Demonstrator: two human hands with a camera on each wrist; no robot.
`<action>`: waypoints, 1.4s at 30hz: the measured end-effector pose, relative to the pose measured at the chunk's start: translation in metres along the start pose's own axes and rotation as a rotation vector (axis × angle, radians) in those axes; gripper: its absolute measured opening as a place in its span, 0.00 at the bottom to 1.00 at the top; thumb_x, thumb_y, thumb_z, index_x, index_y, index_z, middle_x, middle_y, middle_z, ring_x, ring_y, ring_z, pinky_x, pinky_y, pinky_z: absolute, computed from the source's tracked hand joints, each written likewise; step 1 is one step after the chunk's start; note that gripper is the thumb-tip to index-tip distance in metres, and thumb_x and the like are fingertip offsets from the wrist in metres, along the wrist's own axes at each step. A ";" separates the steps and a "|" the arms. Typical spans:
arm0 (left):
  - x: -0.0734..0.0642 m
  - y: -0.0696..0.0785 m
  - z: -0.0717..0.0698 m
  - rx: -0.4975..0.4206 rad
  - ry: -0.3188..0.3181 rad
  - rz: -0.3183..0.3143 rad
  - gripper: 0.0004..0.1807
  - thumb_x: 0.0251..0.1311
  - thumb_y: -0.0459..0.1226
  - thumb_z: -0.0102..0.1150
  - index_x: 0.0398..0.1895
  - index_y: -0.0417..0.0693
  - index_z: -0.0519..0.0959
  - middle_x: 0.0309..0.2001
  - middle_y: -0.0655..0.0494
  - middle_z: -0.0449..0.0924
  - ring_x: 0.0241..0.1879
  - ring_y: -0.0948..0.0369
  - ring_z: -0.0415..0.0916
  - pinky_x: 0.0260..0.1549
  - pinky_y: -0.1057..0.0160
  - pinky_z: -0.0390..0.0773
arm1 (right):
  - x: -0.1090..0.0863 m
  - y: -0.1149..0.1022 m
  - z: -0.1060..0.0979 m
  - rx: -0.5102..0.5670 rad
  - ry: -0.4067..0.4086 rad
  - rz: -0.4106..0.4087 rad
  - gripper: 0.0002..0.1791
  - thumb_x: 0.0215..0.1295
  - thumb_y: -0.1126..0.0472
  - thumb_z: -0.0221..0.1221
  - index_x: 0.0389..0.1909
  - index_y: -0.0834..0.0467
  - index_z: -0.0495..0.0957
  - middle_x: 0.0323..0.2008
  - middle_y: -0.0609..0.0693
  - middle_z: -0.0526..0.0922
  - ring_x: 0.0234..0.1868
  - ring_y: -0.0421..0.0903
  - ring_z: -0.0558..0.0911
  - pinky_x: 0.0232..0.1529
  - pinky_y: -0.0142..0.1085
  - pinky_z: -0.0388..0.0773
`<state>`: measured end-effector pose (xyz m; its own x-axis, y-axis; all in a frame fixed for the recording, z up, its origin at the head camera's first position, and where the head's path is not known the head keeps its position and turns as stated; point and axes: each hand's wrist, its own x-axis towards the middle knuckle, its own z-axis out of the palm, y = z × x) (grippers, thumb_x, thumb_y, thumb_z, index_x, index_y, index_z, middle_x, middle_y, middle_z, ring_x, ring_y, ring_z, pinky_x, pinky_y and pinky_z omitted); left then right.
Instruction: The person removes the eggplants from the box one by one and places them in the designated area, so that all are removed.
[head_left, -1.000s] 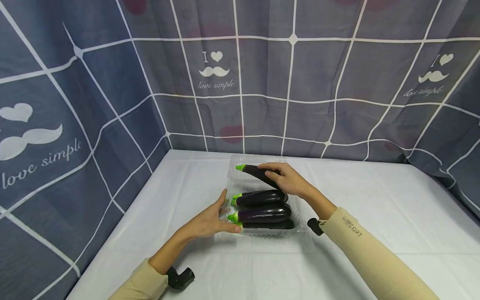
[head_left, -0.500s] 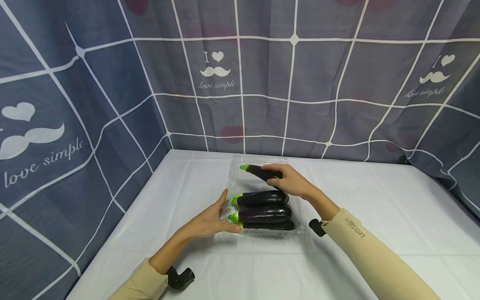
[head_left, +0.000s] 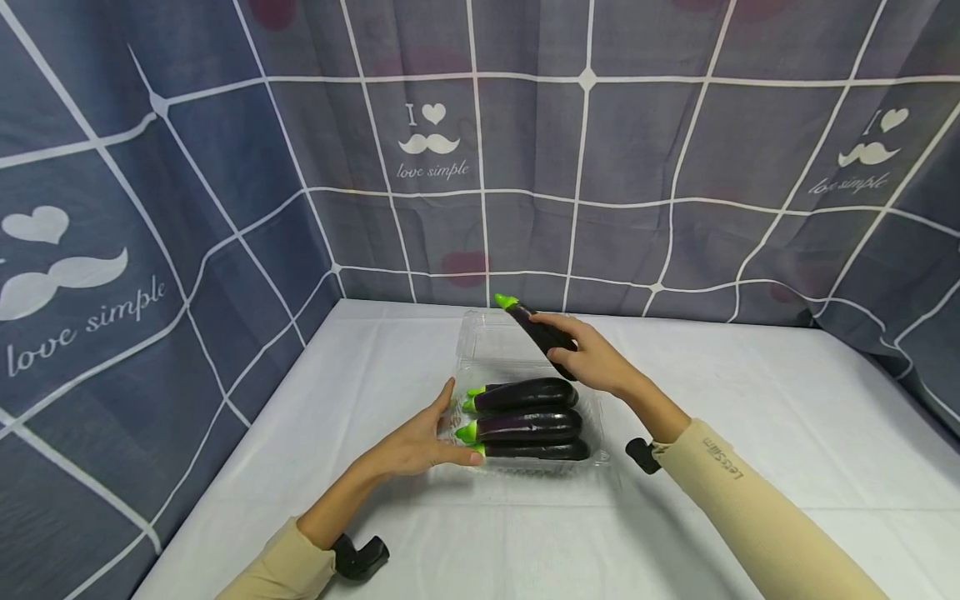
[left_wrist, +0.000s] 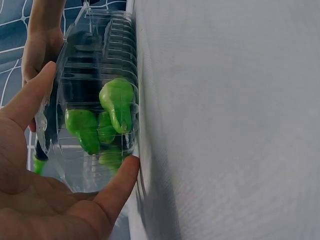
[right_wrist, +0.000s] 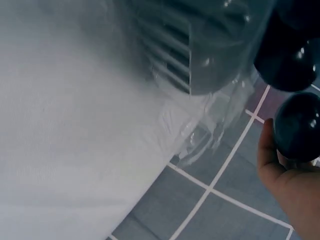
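Note:
My right hand [head_left: 588, 358] grips a dark purple eggplant [head_left: 536, 327] with a green stem, tilted with its stem end up and to the left, above the back of a clear plastic clamshell box [head_left: 596, 425]. Several more eggplants [head_left: 528, 427] lie in the box, stems to the left. My left hand [head_left: 412, 442] rests against the box's left side, thumb and fingers spread. In the left wrist view, green stems [left_wrist: 117, 100] show through the clear wall. The right wrist view catches the rounded end of the held eggplant [right_wrist: 300, 127].
The box's transparent lid [head_left: 480, 337] lies folded back behind it on the white tablecloth [head_left: 712, 375]. A grey checked curtain [head_left: 540, 150] hangs behind the table, and a blue one [head_left: 202, 275] at the left. Black wrist cameras [head_left: 362, 558] sit on both wrists.
My right hand has moved slightly right, and the eggplant in it has lifted and tipped, its stem end now higher and farther right. My left hand has stayed against the box.

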<state>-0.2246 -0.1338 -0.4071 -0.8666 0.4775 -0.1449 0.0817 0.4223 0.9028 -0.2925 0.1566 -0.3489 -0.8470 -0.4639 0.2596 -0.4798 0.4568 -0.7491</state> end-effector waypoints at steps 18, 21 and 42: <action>0.001 -0.001 0.000 -0.010 0.000 -0.004 0.69 0.51 0.49 0.76 0.79 0.48 0.30 0.78 0.45 0.33 0.74 0.44 0.47 0.67 0.42 0.55 | -0.033 0.004 -0.037 0.025 0.103 0.151 0.33 0.64 0.63 0.64 0.70 0.57 0.66 0.60 0.62 0.70 0.53 0.60 0.77 0.44 0.47 0.77; 0.001 -0.002 0.000 -0.005 0.000 -0.003 0.69 0.50 0.49 0.76 0.79 0.48 0.30 0.78 0.45 0.33 0.74 0.45 0.48 0.67 0.42 0.55 | -0.039 0.006 -0.040 0.050 0.102 0.160 0.33 0.63 0.63 0.64 0.69 0.58 0.66 0.57 0.62 0.71 0.50 0.57 0.79 0.42 0.44 0.78; 0.000 0.000 0.000 0.039 0.020 -0.021 0.69 0.48 0.51 0.76 0.79 0.50 0.32 0.78 0.47 0.38 0.74 0.50 0.47 0.68 0.43 0.52 | -0.076 0.036 -0.054 0.117 0.057 0.315 0.36 0.65 0.57 0.66 0.70 0.63 0.63 0.60 0.65 0.69 0.47 0.51 0.79 0.42 0.40 0.81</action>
<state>-0.2248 -0.1338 -0.4075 -0.8780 0.4529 -0.1549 0.0825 0.4619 0.8831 -0.2575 0.2491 -0.3631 -0.9625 -0.2690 0.0356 -0.1658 0.4794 -0.8618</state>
